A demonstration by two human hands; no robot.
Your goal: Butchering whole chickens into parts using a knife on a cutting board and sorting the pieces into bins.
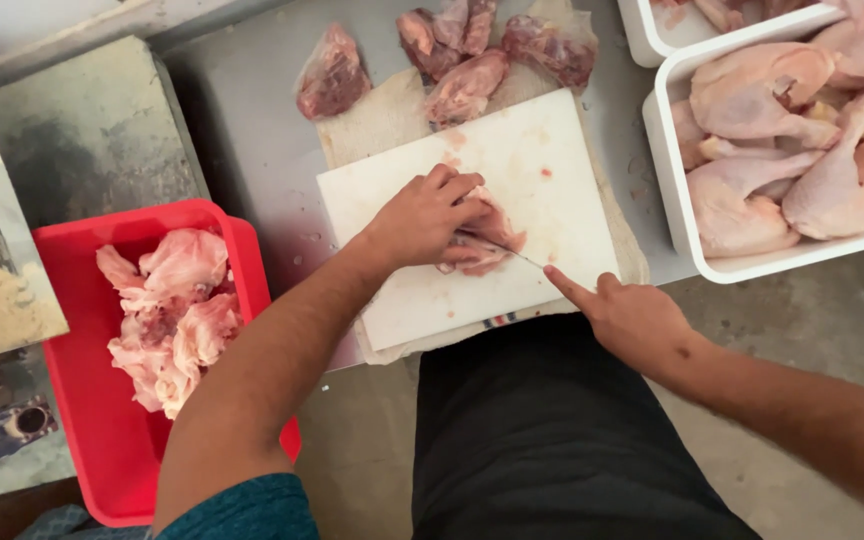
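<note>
White cutting board point(542, 190): left hand point(422, 215) pins chicken piece point(487, 240); right hand point(632, 320) holds knife point(512, 255).

Chicken piece point(482, 243) on board point(542, 180) (centre)

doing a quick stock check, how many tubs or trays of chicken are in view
3. A red tub of trimmings sits at lower left; a white tray of whole legs is at right; a second white tray is partly cut off at the top edge. More may lie outside the picture.
</note>
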